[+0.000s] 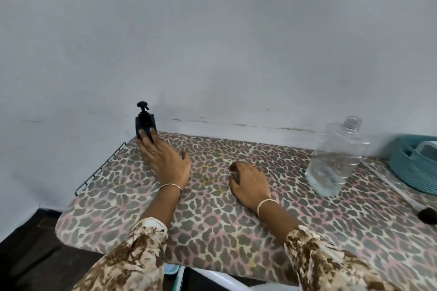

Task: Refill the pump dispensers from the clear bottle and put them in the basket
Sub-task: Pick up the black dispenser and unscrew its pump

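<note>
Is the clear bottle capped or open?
Open: the clear bottle shows bare neck threads with no cap, standing upright, partly filled.

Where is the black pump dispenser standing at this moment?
The black pump dispenser stands upright at the far left corner of the leopard-print table, against the wall, with the left hand's fingertips touching its base.

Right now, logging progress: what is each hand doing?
Left hand: open, fingertips touching the black pump dispenser.
Right hand: loosely curled, resting on the table, holding nothing.
</note>
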A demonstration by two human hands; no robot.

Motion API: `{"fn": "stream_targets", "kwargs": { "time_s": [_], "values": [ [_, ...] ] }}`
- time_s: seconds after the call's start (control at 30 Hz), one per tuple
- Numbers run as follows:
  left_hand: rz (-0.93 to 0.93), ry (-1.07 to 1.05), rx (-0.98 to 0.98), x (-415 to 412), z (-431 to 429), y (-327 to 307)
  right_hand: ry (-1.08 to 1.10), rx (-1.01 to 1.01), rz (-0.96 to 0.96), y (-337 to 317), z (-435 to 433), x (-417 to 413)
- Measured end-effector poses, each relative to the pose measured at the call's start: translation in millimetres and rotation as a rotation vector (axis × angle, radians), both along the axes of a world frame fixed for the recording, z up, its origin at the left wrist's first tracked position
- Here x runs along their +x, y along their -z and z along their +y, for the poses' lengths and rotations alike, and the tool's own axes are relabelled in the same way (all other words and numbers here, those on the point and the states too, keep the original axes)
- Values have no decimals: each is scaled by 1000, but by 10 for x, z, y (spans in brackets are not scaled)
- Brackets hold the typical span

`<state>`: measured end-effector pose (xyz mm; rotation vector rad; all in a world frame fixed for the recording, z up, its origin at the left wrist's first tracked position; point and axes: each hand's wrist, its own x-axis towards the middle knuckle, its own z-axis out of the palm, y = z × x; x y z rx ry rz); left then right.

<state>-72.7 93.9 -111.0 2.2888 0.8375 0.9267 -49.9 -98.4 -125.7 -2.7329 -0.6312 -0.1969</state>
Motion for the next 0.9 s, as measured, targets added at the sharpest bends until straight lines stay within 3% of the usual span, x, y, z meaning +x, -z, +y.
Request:
{"fn": "stream_targets", "kwargs": {
  "time_s": [0.2, 0.37, 0.57, 0.9],
  "values": [
    [-69, -129, -21, 137, 346, 0, -21, 1, 14, 26, 113, 209],
    [-191, -114, -250, 218, 526, -41, -34, 51, 21, 50, 152, 291],
    [-212, -195, -290, 227, 572, -59, -41, 68, 29, 91, 147, 321],
    [-266, 19, -266, 161, 338, -73, -21, 89, 44, 75, 139, 305]
  ]
}}
